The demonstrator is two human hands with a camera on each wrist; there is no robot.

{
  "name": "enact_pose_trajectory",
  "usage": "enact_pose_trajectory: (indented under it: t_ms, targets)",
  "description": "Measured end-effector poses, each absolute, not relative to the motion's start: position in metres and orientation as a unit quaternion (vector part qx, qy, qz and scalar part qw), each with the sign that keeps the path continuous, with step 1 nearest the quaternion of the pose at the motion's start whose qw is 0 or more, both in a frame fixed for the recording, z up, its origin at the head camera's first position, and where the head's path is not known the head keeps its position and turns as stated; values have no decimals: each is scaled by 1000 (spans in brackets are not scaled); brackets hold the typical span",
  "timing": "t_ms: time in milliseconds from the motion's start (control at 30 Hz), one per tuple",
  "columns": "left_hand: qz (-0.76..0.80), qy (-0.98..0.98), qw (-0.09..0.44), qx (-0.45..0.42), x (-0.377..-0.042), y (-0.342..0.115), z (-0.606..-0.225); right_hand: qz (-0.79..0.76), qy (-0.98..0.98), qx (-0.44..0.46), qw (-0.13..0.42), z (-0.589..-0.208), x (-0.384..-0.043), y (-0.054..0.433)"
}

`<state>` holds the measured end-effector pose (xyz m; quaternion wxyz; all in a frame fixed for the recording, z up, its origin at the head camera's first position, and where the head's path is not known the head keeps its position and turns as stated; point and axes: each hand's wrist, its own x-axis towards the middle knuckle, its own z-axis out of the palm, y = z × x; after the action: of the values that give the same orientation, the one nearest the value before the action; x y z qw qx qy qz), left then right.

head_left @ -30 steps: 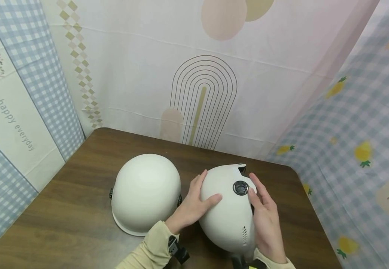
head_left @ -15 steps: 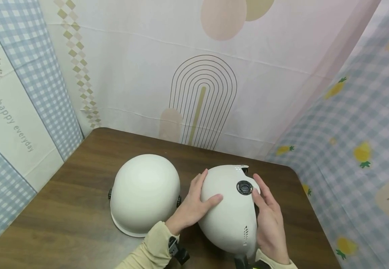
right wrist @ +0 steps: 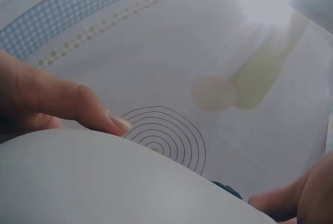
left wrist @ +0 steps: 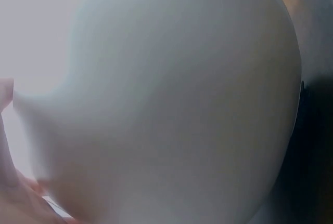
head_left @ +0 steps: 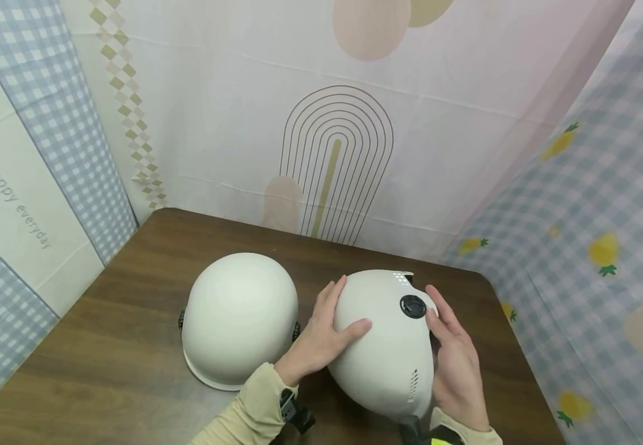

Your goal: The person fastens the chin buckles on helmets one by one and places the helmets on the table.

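Between my two hands a white helmet [head_left: 379, 346] is tilted on its side, a round black disc on its shell and its open side facing right. My left hand [head_left: 321, 337] holds the shell's left side, thumb laid over the top. On the opposite side my right hand [head_left: 456, 371] grips the rim, thumb right by the disc; the rest of its fingers are partly hidden. In the left wrist view the helmet's smooth shell [left wrist: 166, 99] fills most of the picture. The right wrist view has the left thumb [right wrist: 86, 107] on the shell and the right thumb [right wrist: 281, 198] beside the disc.
A second white helmet [head_left: 240, 318], dome up with black knobs at its sides, stands on the brown wooden table [head_left: 110, 346] close to my left forearm. Patterned cloth [head_left: 227, 123] hangs behind the table and along both sides.
The held helmet has turned slightly, its black disc and rim shifting to the right. My right hand has moved right with it, while the left has stayed nearly in place.
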<state>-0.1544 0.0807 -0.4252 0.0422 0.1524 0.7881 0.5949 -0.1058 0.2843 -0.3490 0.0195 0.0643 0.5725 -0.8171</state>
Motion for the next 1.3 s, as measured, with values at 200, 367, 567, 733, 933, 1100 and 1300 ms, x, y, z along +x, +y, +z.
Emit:
enact_pose_trajectory:
  t_ms: [200,367,567,733,933,1100,1300]
  targets:
    - [583,797,34,153,-154,81,-422,-834,549,50,27,-349,-106,288]
    - [580,800,27,155,-155,81,-420,-831,553,46,23,-348,-105,287]
    - [574,802,10,161,-158,81,-417,-840,540,39,26,-348,-106,287]
    - [571,805,3,161,-157,80,-415,-851,523,33,32,-350,-107,289]
    - [569,808,2,154,-156,79,-414,-851,523,33,30,-353,-107,290]
    - [567,809,-2,156,-155,81,-414,-784,615,84,-13,-352,-106,282]
    - [565,811,-5,154,-155,82,-415,-677,722,136,-42,-352,-107,273]
